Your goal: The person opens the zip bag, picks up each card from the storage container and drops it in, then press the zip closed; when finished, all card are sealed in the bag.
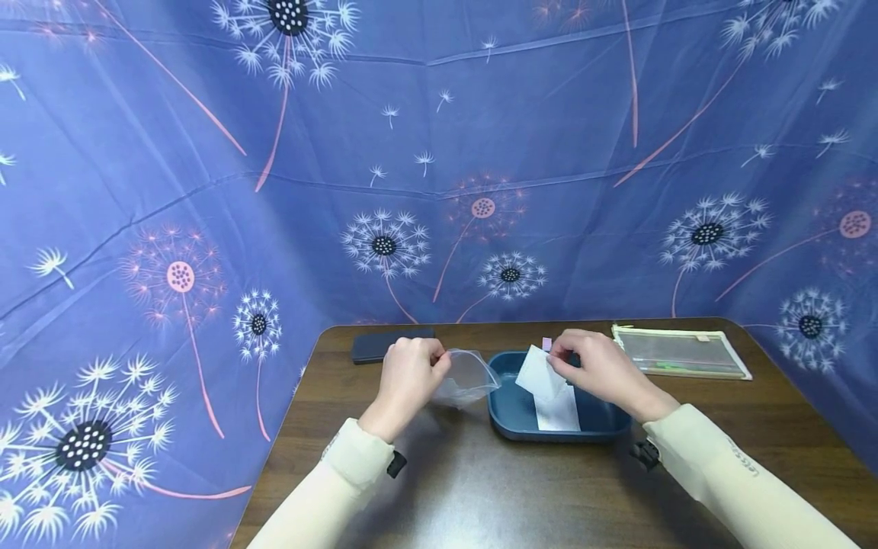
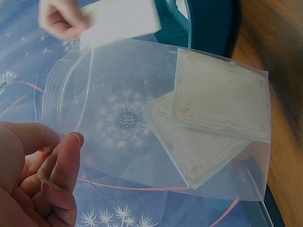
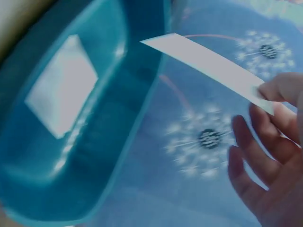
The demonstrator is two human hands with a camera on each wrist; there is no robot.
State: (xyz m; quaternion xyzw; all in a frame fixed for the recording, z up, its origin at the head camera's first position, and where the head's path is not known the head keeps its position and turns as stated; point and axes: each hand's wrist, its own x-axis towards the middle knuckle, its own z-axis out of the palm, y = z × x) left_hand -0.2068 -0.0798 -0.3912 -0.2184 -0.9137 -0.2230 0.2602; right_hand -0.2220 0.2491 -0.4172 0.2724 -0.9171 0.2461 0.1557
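Your left hand (image 1: 410, 374) has thumb and forefinger pinched together on the ridged top edge of a clear plastic bag (image 2: 116, 158), which hangs beside the left end of the blue tray (image 1: 511, 404). Two cards with ornate borders (image 2: 222, 92) show through the film, one overlapping the other. Your right hand (image 1: 607, 370) pinches a white card (image 1: 537, 372) by its edge between thumb and fingertip, the other fingers loosely bent clear of it; in the head view, that card appears above the tray. Another white card (image 1: 559, 413) lies on the tray floor. On the wooden table (image 1: 466, 488), a dark flat object (image 1: 370, 348) sits behind your left hand, and a mesh pouch (image 1: 686, 348) with a pale yellow border lies beyond your right.
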